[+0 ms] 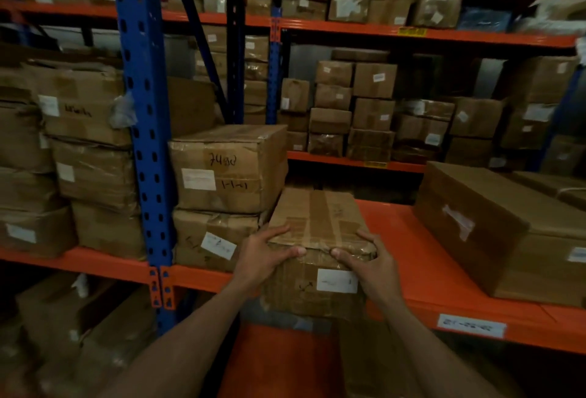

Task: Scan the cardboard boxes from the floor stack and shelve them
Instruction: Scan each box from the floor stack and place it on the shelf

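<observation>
A taped cardboard box with a white label on its near face sits partly on the orange shelf, its near end over the shelf's front edge. My left hand grips its near left corner, fingers on top and thumb on the front face. On the near right corner my right hand holds it the same way. The box lies just right of a two-box stack marked with handwriting.
A large long box lies on the same shelf at the right. A blue upright post stands at the left, with more stacked boxes beyond it. Boxes fill the rear racks and the lower level.
</observation>
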A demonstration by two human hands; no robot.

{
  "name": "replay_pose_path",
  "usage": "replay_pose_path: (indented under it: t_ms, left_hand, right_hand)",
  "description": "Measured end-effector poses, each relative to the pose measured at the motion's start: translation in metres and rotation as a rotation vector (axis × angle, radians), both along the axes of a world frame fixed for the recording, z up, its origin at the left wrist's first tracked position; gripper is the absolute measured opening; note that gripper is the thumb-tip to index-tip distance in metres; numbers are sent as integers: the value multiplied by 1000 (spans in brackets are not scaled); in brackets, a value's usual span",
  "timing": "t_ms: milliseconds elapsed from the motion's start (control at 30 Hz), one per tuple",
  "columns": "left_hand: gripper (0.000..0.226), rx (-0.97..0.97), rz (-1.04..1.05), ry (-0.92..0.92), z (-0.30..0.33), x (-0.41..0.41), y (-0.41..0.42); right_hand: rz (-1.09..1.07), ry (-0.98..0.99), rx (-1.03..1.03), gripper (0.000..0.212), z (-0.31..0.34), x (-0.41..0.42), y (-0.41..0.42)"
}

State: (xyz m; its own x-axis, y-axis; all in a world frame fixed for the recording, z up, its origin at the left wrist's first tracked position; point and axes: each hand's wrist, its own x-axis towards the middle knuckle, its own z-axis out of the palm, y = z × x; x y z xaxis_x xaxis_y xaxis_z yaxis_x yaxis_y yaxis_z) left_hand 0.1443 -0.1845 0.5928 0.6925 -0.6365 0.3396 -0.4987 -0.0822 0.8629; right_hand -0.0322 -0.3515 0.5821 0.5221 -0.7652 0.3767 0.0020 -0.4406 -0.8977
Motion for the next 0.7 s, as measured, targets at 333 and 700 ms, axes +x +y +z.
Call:
replay_pose_path:
  t_ms: [333,700]
  left_hand:
    - [74,360,120,-554,2,35,-57]
    - [77,634,84,-670,19,50,-73]
  right_hand:
    - [79,36,-15,66,-2,45,-63]
    - [-127,746,-722,100,12,65,-77]
